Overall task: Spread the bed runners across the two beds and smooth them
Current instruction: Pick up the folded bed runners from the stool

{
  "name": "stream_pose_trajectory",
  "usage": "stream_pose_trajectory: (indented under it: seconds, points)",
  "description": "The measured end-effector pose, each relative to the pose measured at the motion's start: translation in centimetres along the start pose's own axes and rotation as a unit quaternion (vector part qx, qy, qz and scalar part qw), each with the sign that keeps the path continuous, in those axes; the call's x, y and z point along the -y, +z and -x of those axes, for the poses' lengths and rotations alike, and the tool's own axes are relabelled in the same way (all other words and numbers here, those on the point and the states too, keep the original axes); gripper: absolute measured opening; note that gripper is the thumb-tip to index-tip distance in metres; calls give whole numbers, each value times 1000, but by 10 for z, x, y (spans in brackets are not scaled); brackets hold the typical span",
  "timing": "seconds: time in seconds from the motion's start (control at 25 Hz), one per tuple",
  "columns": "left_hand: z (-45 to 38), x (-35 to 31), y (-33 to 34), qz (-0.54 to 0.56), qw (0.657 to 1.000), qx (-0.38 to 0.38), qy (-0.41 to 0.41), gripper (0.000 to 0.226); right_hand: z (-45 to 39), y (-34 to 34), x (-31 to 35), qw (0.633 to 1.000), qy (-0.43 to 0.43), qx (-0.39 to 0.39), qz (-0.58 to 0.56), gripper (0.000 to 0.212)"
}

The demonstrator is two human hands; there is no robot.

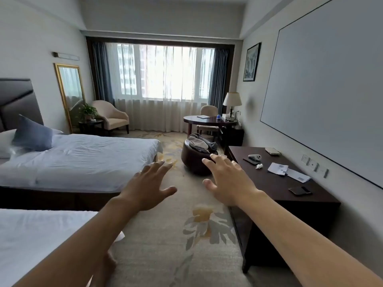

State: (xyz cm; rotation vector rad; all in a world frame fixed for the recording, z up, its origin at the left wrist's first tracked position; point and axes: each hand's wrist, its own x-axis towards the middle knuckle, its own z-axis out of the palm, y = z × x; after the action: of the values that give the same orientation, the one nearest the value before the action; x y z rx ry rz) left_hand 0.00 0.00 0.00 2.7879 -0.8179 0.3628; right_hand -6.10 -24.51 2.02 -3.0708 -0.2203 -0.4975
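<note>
Both arms stretch forward over the carpet [165, 255], palms down. Left hand [149, 187] has fingers straight and splayed, thumb out to the side, holding nothing. Right hand [226, 179] the same: fingers spread wide, thumb out, nothing in it. Neither hand touches any surface; they hover in the aisle between the beds and the dark desk [290, 183].

Far bed [83, 160] lies left of the left hand, white sheets, a blue pillow [33, 135] near its dark headboard [18, 102]. Near bed [37, 241] fills the lower left corner, under the left forearm, white sheet only. No runner shows on either bed.

A bundle of grey and white fabric [200, 142] sits on a round dark ottoman [194, 160], just beyond the right hand's fingertips [212, 155] in view, apart from them. Cannot tell whether that bundle is the runners.

On the desk: a phone [300, 190], papers [287, 170], a small white device [255, 156]. Further back a round table [209, 121] with a lamp [232, 102], an armchair [113, 116], a gold-framed mirror [70, 94], curtained window [163, 73].
</note>
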Motion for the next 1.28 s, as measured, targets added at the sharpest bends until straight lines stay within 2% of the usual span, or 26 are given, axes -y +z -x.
stream_pose_trajectory:
  seconds: [0.32,0.76,1.28]
  points:
    - [-184,62,48,13,1000,13,7,83,-159,57,-71,999,39,-2,-17,65]
    - [-448,128,116,7,1000,16,-11,79,-406,149,-204,999,31,2,-16,60]
    - [-723,295,196,6,1000,24,11,74,-702,275,-259,999,41,18,-28,61]
